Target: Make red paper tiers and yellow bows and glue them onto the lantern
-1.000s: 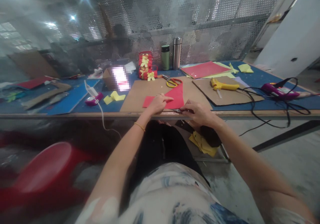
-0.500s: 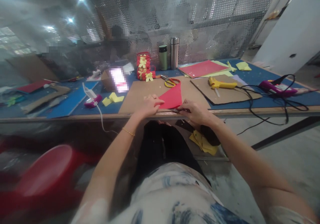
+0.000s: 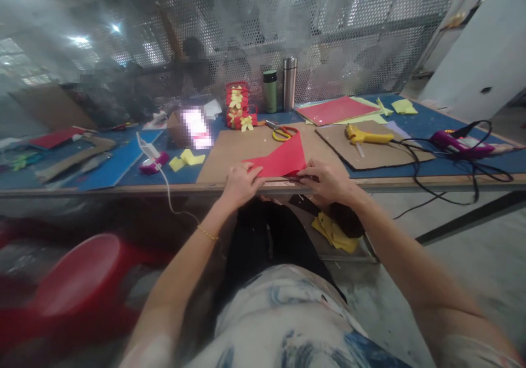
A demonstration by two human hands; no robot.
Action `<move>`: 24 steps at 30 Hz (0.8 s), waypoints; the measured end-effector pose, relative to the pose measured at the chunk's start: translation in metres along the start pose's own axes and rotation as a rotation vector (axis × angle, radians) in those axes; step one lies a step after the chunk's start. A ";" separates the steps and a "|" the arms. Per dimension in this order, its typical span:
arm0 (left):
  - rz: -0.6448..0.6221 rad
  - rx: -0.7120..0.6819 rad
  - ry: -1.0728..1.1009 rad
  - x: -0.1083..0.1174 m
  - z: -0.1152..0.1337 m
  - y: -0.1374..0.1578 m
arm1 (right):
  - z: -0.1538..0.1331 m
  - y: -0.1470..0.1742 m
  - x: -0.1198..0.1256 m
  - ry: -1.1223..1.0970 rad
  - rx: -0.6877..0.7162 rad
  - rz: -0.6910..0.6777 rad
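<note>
A sheet of red paper (image 3: 284, 159) lies at the table's near edge, on a brown cardboard sheet (image 3: 225, 148), its far corner pointing away from me. My left hand (image 3: 242, 184) grips the paper's near left side, fingers bent over it. At the near right corner, my right hand (image 3: 327, 180) pinches the paper between thumb and fingers. A thin dark line runs along the near edge between the hands; I cannot make out what it is. Just behind the paper are scissors with yellow and red handles (image 3: 283, 133), partly covered by its far corner.
To the right, a yellow glue gun (image 3: 370, 137) lies on another cardboard piece (image 3: 394, 157), its cable beside a purple power strip (image 3: 462, 144). Behind stand red boxes with yellow bows (image 3: 237, 105), a green bottle (image 3: 270, 91) and a steel flask (image 3: 290, 83). Yellow paper pieces (image 3: 188, 160) lie left.
More of the red paper shows on the left, where a corner now reaches past my left fingers. My right hand has shifted slightly right, and the view has moved a little.
</note>
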State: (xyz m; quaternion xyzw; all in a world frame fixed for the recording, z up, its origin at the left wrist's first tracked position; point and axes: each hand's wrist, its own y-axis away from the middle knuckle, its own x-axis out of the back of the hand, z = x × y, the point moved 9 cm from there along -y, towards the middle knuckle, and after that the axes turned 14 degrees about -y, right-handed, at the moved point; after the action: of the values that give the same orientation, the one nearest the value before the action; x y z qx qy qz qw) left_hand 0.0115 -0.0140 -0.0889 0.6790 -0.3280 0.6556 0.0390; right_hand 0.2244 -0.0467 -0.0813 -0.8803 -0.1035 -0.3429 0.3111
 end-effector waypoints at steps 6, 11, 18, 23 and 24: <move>-0.024 0.063 0.068 0.004 -0.007 -0.016 | 0.004 0.003 -0.002 -0.013 -0.019 -0.003; -0.060 0.057 0.209 -0.002 -0.010 -0.034 | 0.004 0.006 -0.002 -0.031 -0.029 0.002; -0.089 0.058 0.256 -0.004 -0.011 -0.035 | 0.005 0.009 0.000 -0.064 -0.023 0.002; -0.084 0.055 0.247 -0.004 -0.010 -0.034 | 0.006 0.009 0.002 -0.066 -0.007 0.010; -0.081 0.053 0.248 -0.004 -0.010 -0.034 | 0.006 0.008 0.002 -0.063 -0.004 0.007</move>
State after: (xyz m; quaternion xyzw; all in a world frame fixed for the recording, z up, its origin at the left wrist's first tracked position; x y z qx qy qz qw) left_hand 0.0205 0.0189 -0.0781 0.6061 -0.2753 0.7410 0.0878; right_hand 0.2321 -0.0498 -0.0874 -0.8916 -0.1096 -0.3141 0.3071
